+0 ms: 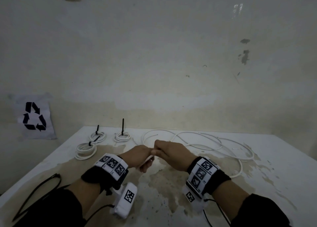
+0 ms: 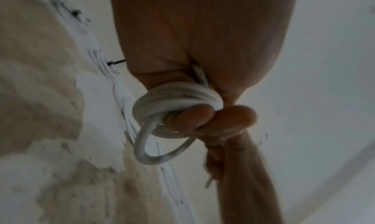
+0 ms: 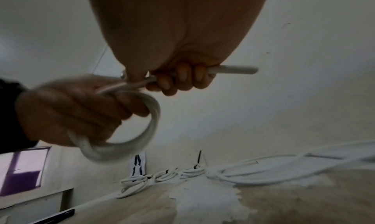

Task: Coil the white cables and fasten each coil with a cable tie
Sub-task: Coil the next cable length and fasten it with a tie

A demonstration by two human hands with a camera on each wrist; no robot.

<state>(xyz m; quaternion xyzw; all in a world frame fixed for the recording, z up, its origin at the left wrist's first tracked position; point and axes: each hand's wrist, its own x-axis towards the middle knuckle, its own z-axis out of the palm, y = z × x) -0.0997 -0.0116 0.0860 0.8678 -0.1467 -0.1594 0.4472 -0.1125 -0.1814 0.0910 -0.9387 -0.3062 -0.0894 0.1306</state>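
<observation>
Over the middle of the table (image 1: 171,192) my two hands meet. My left hand (image 1: 143,163) grips a small coil of white cable (image 2: 176,97), its fingers curled through the loops; one looser loop (image 2: 162,155) hangs below. The coil (image 3: 125,140) shows blurred in the right wrist view. My right hand (image 1: 161,149) holds the same cable beside the coil, fingers (image 3: 178,78) wrapped round it, and the short free end (image 3: 233,70) sticks out past them. No tie is on this coil.
Three coils bound with black ties lie at the back left (image 1: 97,136) (image 1: 122,137) (image 1: 85,151). Loose white cables (image 1: 197,141) sprawl over the back right. Long black cable ties (image 1: 39,189) lie at the front left edge. A wall with a recycling sign (image 1: 35,116) stands behind.
</observation>
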